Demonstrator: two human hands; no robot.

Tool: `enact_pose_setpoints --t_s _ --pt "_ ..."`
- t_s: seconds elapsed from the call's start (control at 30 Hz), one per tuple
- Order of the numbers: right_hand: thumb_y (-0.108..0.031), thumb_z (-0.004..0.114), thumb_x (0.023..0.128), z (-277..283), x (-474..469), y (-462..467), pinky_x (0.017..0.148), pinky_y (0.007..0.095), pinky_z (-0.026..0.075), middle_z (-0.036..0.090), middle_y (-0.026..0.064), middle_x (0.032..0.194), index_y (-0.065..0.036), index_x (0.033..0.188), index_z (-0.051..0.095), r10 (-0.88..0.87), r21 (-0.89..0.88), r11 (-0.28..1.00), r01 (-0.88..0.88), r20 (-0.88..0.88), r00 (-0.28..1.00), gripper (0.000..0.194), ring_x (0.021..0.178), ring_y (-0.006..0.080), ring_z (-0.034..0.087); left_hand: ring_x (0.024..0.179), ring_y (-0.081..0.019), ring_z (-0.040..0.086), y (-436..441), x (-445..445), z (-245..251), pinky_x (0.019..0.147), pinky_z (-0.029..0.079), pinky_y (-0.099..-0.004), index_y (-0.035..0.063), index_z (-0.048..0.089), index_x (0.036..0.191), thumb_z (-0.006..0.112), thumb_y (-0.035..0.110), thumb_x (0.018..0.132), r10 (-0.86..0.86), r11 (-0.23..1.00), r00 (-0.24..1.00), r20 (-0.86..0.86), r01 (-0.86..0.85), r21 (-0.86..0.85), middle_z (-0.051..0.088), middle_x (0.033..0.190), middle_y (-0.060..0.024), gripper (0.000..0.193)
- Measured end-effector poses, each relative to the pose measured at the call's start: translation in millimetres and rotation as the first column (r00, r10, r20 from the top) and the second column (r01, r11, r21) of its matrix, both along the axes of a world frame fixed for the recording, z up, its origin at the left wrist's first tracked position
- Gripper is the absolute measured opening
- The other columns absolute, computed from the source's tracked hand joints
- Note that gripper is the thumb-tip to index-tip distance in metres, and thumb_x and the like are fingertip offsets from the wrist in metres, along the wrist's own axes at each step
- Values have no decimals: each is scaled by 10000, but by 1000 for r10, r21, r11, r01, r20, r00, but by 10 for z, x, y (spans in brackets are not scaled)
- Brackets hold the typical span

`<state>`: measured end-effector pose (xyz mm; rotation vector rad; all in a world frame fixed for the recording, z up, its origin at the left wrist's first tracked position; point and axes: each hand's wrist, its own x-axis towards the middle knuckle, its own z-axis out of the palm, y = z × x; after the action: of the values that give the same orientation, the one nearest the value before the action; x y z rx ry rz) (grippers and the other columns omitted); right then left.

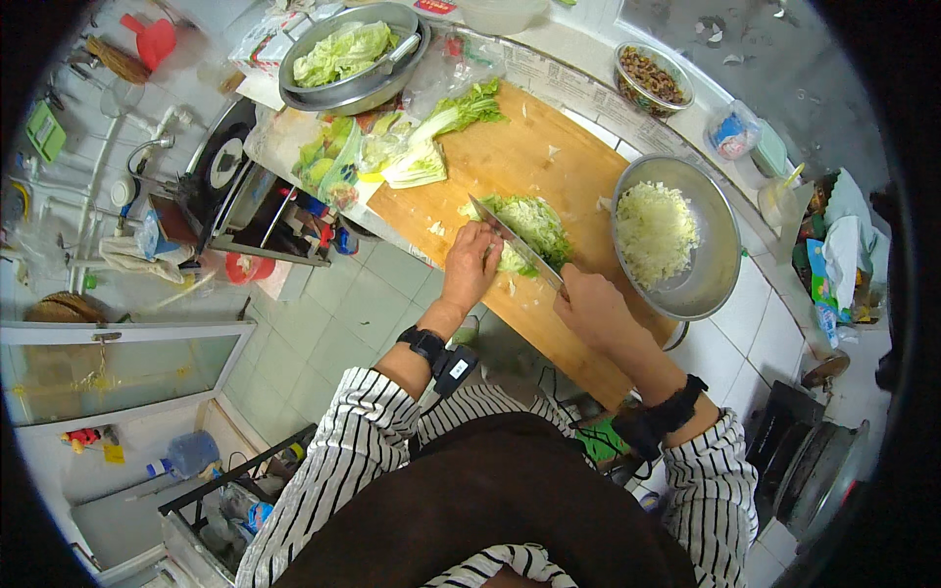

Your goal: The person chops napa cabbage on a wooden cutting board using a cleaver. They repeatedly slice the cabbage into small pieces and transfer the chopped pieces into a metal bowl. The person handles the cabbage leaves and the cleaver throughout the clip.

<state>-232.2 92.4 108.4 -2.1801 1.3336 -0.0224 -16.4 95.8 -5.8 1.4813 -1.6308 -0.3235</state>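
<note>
My right hand (pixel 595 305) is closed on the handle of a kitchen knife (pixel 522 246). The blade slants up and left across a heap of chopped napa cabbage (pixel 533 220) on the wooden cutting board (pixel 581 173). My left hand (pixel 470 264) rests at the heap's near left side, its fingers close to the blade; whether they press on cabbage or blade is hard to tell. Beyond it, at the board's far left, lie cabbage pieces (pixel 419 165) with a leafy stalk. A steel bowl (pixel 717 257) at the board's right holds finely chopped pale cabbage.
Stacked metal bowls (pixel 353 103) with cabbage leaves stand at the back left, beside a plastic bag (pixel 452 73). A bowl of brown chopped food (pixel 650 77) and a plastic-wrapped container (pixel 733 131) sit along the back ledge. A stove (pixel 228 165) is at the left.
</note>
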Motion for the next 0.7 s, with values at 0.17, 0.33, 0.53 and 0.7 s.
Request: enact_pose_setpoints --t_s 0.17,0.33,0.53,0.7 --pt "-190 568 899 -249 275 -19 716 541 519 665 236 840 -16 948 514 -39 -24 999 39 -39 998 189 805 438 651 949 -332 602 -9 15 -51 784 509 -394 7 643 851 723 17 798 6 1000 999 -54 -6 8 612 986 -142 96" --pt "-176 584 897 -360 168 -22 684 518 508 656 245 811 1 947 499 -77 8 997 77 117 990 202 788 424 655 1092 -349 541 -38 113 90 901 448 -442 31 622 974 802 112 738 0 998 993 117 -6 57 574 1130 -145 308" --pt "-158 607 873 -283 -104 98 635 482 492 638 222 743 11 908 491 -276 106 961 254 383 882 208 707 425 637 1245 -377 456 -358 362 206 1042 366 -495 59 535 1230 873 324 670 -49 997 972 230 62 -49 486 1359 -170 705" --pt "-145 614 859 -175 -107 70 641 487 493 640 214 745 1 900 501 -222 27 974 225 316 922 189 708 423 634 1121 -355 551 -265 331 125 942 468 -431 46 543 1205 833 237 743 -113 987 981 160 92 132 529 1264 -163 578"
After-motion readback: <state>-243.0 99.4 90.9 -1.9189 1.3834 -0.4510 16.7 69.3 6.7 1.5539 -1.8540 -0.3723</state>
